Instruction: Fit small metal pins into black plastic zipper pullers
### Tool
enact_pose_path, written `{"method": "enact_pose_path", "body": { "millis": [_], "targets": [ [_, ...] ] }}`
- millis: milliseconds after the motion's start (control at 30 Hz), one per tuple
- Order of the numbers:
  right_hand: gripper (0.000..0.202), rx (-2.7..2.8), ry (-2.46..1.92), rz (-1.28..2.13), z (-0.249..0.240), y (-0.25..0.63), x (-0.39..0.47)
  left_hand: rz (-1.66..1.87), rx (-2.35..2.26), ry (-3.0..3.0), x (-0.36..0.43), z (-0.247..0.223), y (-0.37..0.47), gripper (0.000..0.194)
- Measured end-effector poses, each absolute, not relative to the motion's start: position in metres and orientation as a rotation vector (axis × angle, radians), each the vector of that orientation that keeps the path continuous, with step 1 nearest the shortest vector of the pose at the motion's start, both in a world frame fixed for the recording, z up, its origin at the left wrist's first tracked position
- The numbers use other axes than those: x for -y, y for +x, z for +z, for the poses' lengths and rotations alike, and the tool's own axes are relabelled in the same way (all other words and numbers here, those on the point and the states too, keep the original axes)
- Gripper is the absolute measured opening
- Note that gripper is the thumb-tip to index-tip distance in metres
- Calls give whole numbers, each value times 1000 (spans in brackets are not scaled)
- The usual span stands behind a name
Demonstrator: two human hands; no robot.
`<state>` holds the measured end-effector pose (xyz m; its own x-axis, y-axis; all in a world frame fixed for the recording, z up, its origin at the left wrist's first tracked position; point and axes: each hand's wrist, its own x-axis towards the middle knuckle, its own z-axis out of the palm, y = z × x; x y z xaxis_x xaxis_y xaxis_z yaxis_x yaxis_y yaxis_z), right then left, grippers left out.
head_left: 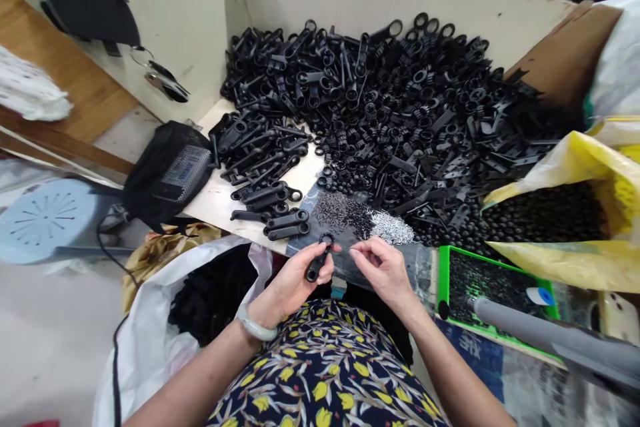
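A black plastic part with a ringed end (319, 259) is held in my left hand (299, 280), between thumb and fingers. Close by on the right, my right hand (384, 268) has its thumb and index finger pinched together; whatever sits between the tips is too small to make out. Just beyond the hands lie a small heap of silvery pins (393, 227) and a heap of dark screws (336, 210). Several similar black parts (287, 222) lie in rows on the table beyond my left hand.
A large pile of black parts (370, 93) fills the back. At right are a green tray (444, 280), a grey tool (520, 325) and a yellow bag (560, 263). A black pouch (170, 170), a white sack (145, 320) and a blue stool (47, 220) are at left.
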<state>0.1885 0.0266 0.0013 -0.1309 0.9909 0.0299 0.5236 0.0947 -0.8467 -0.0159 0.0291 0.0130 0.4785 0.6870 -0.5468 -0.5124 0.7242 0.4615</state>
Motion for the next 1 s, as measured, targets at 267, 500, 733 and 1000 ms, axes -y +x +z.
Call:
{"method": "enact_pose_path", "body": {
  "millis": [267, 500, 733, 1000],
  "targets": [
    [29, 1868, -1607, 735, -6, 181, -25, 804, -920, 375, -25, 13, -4, 17],
    [23, 2059, -1686, 635, -9, 195, -34, 671, -978, 541, -22, 21, -11, 30],
    [37, 2071, -1344, 1054, 15, 189, -47, 570, -924, 518, -20, 30, -7, 28],
    [32, 2081, -1183, 1149, 6, 192, -46, 516, -899, 556, -14, 24, -11, 27]
  ]
}}
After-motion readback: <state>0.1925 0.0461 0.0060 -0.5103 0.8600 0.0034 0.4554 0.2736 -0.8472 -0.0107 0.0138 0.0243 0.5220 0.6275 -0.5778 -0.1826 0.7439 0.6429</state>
